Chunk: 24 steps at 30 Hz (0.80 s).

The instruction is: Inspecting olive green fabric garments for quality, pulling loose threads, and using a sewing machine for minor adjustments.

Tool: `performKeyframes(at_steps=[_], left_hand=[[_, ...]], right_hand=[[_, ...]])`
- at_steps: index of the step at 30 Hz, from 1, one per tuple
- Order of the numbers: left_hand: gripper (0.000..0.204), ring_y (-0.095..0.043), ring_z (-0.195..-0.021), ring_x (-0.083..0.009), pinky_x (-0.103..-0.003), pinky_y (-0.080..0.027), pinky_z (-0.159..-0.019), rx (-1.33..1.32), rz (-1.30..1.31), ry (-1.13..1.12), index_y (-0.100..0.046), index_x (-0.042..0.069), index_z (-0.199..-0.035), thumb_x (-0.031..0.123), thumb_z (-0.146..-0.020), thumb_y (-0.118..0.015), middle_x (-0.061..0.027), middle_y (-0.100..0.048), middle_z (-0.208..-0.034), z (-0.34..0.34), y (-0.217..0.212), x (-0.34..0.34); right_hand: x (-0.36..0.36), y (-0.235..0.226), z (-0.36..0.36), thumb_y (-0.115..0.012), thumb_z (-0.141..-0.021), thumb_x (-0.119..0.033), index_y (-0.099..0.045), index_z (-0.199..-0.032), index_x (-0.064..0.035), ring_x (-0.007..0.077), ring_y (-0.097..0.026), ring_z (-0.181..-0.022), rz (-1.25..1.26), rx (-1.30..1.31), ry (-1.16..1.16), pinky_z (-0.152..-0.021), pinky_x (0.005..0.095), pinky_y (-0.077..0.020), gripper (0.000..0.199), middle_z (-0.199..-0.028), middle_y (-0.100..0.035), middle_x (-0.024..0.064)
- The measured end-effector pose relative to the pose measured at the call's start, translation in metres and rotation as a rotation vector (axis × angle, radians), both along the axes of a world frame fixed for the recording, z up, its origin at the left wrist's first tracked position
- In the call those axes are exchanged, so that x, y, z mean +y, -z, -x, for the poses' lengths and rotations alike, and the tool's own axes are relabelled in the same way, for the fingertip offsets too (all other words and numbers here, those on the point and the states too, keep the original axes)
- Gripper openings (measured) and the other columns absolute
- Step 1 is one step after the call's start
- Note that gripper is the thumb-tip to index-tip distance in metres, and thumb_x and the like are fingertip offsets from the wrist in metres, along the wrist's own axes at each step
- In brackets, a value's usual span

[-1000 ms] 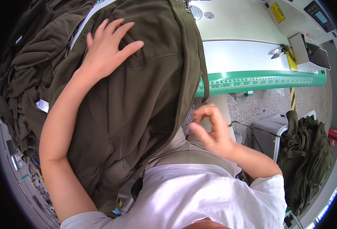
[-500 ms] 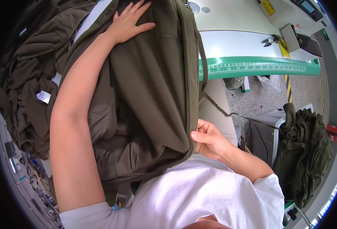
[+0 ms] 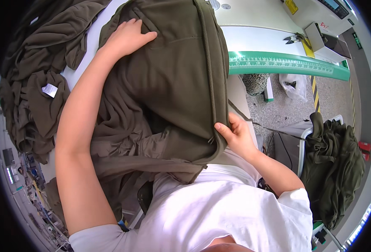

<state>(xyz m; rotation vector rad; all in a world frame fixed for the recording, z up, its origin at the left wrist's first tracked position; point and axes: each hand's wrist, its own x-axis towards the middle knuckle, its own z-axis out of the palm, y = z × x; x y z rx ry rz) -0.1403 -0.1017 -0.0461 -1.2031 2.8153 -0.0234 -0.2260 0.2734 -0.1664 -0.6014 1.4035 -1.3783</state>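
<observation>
A dark olive-brown fleece garment (image 3: 173, 71) spreads over the white table edge and hangs down into my lap. Its long right side has a raised seam. My left hand (image 3: 129, 38) lies on the upper left of the cloth, palm down, the thumb stretched out and the fingertips partly hidden by folds. At the lower right corner, my right hand (image 3: 238, 136) pinches the garment's edge between thumb and fingers. Thinner, crumpled lining (image 3: 126, 138) shows at the lower left of the garment, and a loose flap falls across my shirt.
More brown garments (image 3: 47, 50) are heaped on the left, one with a white label (image 3: 49, 90). Beyond the green ruler strip (image 3: 286, 65) lie thread snippers (image 3: 293, 39) beside a small box (image 3: 326, 40). Dark green cloth (image 3: 334, 168) hangs over a grey bin (image 3: 286, 147) at right.
My left hand has slid left and toward me, drawing the cloth with it and baring white table on the left. My right hand has moved slightly right and away, keeping the edge pinched.
</observation>
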Motion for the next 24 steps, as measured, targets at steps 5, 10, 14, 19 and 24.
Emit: performKeyframes(at_steps=[5,10,14,19,24], left_hand=[[0.057,-0.042,-0.141,-0.0355,-0.046,-0.035,-0.117,0.614,0.065,0.781,-0.053,0.001,-0.14,0.039,-0.097,-0.058,-0.0185,-0.053,-0.144,0.048,0.01,0.057],[0.053,-0.043,-0.14,-0.0331,-0.043,-0.034,-0.117,0.572,0.123,0.76,-0.055,0.002,-0.138,0.036,-0.097,-0.06,-0.0179,-0.054,-0.144,0.065,0.038,0.086],[0.05,-0.054,-0.129,-0.0348,-0.042,-0.043,-0.109,0.637,-0.076,0.7,-0.059,0.002,-0.132,0.034,-0.094,-0.065,-0.0171,-0.06,-0.136,0.038,0.035,0.078],[0.044,-0.063,-0.102,-0.033,-0.04,-0.051,-0.086,0.613,0.076,0.477,-0.065,0.003,-0.112,0.034,-0.084,-0.077,-0.0134,-0.064,-0.109,-0.083,-0.002,0.059],[0.05,-0.061,-0.096,-0.0333,-0.041,-0.049,-0.084,0.168,0.017,-0.291,-0.066,0.0,-0.095,0.045,-0.078,-0.079,-0.0134,-0.063,-0.095,-0.186,-0.022,0.064]], right_hand=[[-0.009,0.008,-0.005,-0.065,-0.1,-0.012,-0.06,-0.121,0.0037,0.0064,-0.059,-0.1,0.0,0.173,-0.017,-0.09,0.0251,-0.0495,0.026,-0.109,-0.069,0.0025],[-0.01,0.007,-0.003,-0.064,-0.101,-0.012,-0.06,-0.122,0.0032,0.0063,-0.059,-0.101,-0.035,0.202,-0.057,-0.091,0.025,-0.0494,0.027,-0.111,-0.068,0.0024],[-0.008,0.015,-0.004,-0.064,-0.101,-0.012,-0.059,-0.109,0.0028,0.0039,-0.053,-0.089,0.083,0.061,0.048,-0.079,0.0227,-0.0486,0.017,-0.097,-0.066,0.0002],[-0.001,0.012,0.0,-0.065,-0.101,-0.014,-0.059,-0.126,0.0022,0.0072,-0.06,-0.101,0.124,-0.119,0.028,-0.093,0.0246,-0.0484,0.031,-0.114,-0.068,0.0017],[0.007,-0.014,0.001,-0.066,-0.1,-0.016,-0.059,-0.128,0.0009,0.0083,-0.061,-0.103,0.161,-0.206,0.016,-0.093,0.0243,-0.0479,0.033,-0.116,-0.068,0.0027]])
